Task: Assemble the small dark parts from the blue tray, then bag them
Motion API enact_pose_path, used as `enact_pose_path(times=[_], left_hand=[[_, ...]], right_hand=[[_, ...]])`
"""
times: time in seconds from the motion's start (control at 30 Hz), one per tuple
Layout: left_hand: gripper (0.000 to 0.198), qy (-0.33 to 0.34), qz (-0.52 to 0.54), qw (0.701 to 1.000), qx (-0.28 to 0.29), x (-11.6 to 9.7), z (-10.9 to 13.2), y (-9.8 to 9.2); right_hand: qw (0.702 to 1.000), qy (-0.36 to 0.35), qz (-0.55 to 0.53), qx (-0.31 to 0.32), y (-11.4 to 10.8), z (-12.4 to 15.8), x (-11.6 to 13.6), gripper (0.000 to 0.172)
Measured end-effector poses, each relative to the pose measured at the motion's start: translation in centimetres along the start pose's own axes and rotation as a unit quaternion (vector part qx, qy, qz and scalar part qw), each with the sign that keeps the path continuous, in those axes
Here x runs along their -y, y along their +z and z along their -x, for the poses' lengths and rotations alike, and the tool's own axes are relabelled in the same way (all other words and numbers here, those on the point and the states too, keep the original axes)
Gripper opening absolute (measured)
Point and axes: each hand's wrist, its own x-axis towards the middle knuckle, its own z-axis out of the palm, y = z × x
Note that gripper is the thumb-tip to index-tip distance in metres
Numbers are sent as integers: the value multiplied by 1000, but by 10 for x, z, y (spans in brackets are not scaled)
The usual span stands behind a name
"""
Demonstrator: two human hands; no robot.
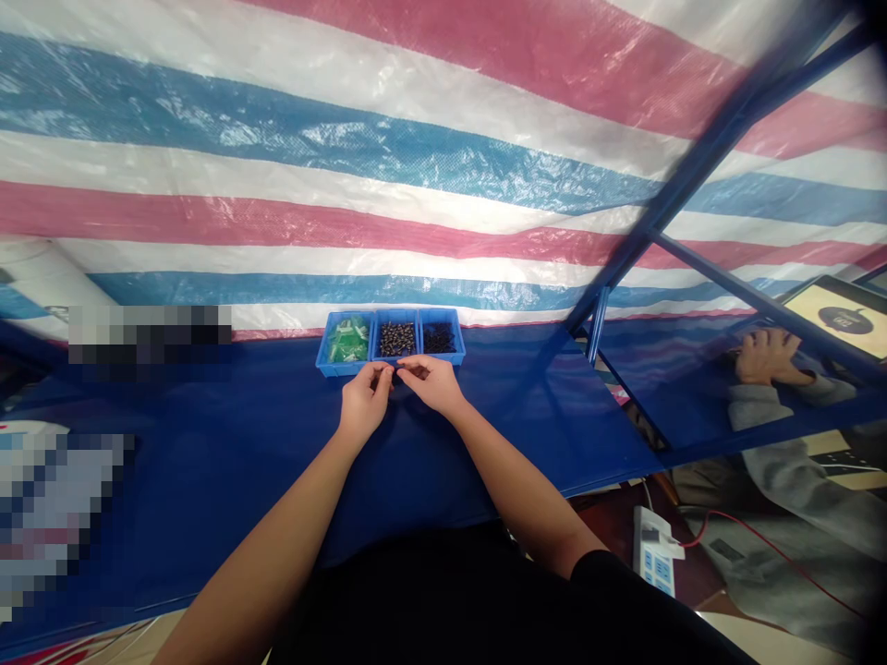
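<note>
Head view: left hand meets right hand, pinching.

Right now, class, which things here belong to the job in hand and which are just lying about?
In use: left hand, right hand, green-parts bin, dark-parts bin, black-parts bin.
Lying about: power strip, blue metal frame, striped tarp, co-worker's hand.

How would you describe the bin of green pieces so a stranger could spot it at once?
Find the blue table under the striped tarp. At its far edge, beyond the left hand and right hand, three blue bins stand side by side. The one meant is the left bin: it alone holds pale green pieces, while the middle bin and right bin hold dark ones.
</note>
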Motion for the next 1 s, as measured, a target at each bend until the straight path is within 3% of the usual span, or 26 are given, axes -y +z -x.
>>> enact_pose_path(times=[0.2, 0.4, 1.0], left_hand=[[30, 0, -4, 1000, 4, 2, -1, 0], [31, -12, 11, 1000, -8, 1, 0, 0], [30, -1, 30, 1000, 0, -2, 1, -1]], right_hand=[[1000, 2, -13, 9, -3, 1, 5, 28], [999, -22, 47, -10, -4, 0, 2, 20], [998, -40, 53, -1, -3, 0, 0, 18]])
